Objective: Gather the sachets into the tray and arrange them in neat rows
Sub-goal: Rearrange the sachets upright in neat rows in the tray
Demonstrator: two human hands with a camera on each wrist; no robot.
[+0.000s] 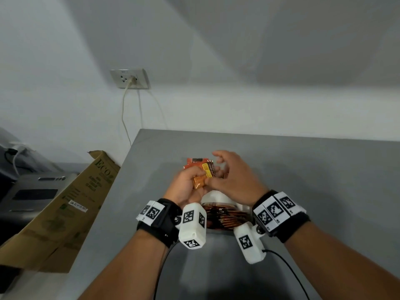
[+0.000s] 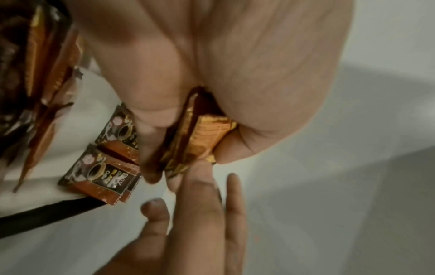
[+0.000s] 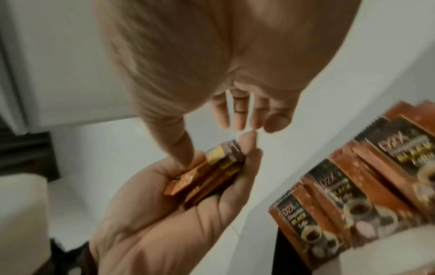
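Sachets (image 1: 202, 175) | left hand (image 1: 186, 187) grips stack, long axis pointing away | right hand (image 1: 233, 178) fingers spread, thumb touching stack

Grey table (image 1: 303, 169) under sachet-filled tray (image 1: 213, 197).

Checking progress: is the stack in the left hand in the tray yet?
Out. The left hand grips the stack of sachets above the table, beyond the tray.
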